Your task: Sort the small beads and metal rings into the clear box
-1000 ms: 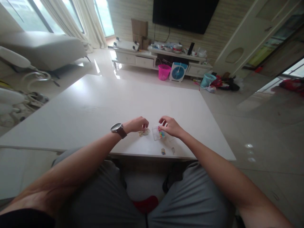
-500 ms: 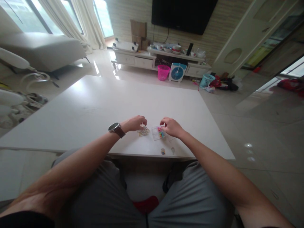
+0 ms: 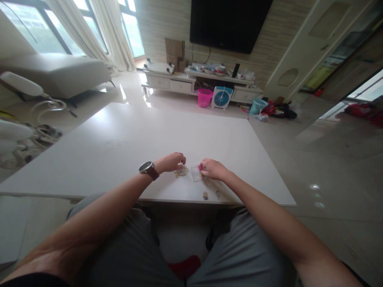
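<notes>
My left hand (image 3: 174, 162), below a wristwatch, is closed in a pinch just above a small pile of pale, shiny pieces (image 3: 181, 172); what its fingertips hold is too small to name. To the right lies a clear divided box (image 3: 196, 173) with colourful beads (image 3: 201, 168) in its right-hand compartments. My right hand (image 3: 213, 169) reaches over that side of the box, its curled fingers down at the beads and covering part of them. Whether a bead is between those fingers cannot be seen.
Near the front edge of the white table (image 3: 167, 135) lie a small cartoon figure piece (image 3: 205, 195) and a small greyish piece (image 3: 218, 194). Beyond the table stand a pink basket (image 3: 205, 98), a blue fan (image 3: 222, 97) and a teal basket (image 3: 257, 107).
My right hand has lowered onto the beads and now covers more of them. My left hand stays by the pile. The camera view has tilted slightly upward.
</notes>
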### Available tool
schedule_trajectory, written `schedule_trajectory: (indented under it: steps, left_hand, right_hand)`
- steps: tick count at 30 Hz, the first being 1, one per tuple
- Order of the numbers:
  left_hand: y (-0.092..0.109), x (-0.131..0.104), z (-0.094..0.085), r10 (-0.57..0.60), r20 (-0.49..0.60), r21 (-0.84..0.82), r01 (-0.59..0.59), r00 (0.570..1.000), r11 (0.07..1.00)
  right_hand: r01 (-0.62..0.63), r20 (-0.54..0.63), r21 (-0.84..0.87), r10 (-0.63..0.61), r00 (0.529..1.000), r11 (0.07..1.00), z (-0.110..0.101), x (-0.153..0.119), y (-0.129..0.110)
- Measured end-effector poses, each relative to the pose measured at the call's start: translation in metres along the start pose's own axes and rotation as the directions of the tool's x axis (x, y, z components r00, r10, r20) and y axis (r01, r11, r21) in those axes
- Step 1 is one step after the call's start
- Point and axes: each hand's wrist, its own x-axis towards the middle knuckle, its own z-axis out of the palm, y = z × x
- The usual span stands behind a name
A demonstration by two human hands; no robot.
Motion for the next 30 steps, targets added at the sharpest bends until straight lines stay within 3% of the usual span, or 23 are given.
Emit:
schedule_trajectory:
  steps: [22, 30]
  left_hand:
    - [0.003, -0.002, -0.005, -0.005, 0.000, 0.020, 0.005, 1.000, 1.000]
    - [0.002, -0.001, -0.006, -0.020, 0.036, -0.002, 0.020, 0.999, 1.000]
  right_hand:
    - [0.013, 0.043, -0.054, -0.011, 0.999, 0.998, -0.004, -0.002, 0.006]
    - [0.010, 0.065, 0.029, -0.012, 0.998, 1.000, -0.004, -0.002, 0.024]
